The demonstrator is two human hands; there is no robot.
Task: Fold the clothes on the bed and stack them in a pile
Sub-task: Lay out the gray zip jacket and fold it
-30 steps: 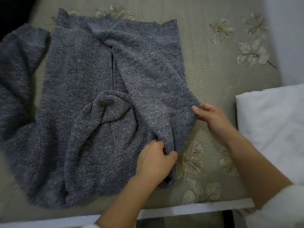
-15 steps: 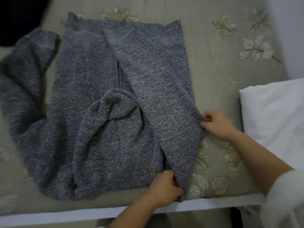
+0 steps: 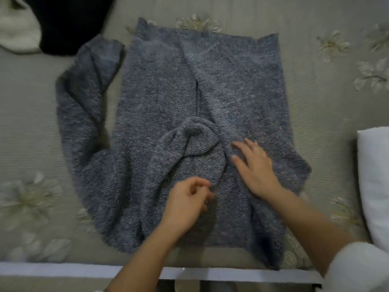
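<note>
Lying spread across the bed (image 3: 27,123), the grey knit sweater (image 3: 168,98) occupies the centre of the head view, with its lower hem at the far side and its near edge reaching the white bed frame (image 3: 63,270). One sleeve (image 3: 80,98) trails loose on the left of the body panel, bent and resting on the floral bedcover. A bunched fold of knit (image 3: 195,133) rises at the middle of the garment.

Right hand (image 3: 255,168): released, fingers straight and spread, palm down on the sweater just right of the bunched fold. The right forearm ends in a white cuff (image 3: 362,268) at the lower right corner.

Left hand (image 3: 185,205): positioned over the near part of the sweater, fingers curled toward the thumb. Motion blur prevents confirming whether fabric is pinched between them.

Other items on the bed:
- a black garment (image 3: 71,22) at the far left corner, well apart from the hands;
- a white garment (image 3: 16,28) touching the black one on its left;
- a white pillow (image 3: 374,175) at the right edge, beside the sweater.
</note>
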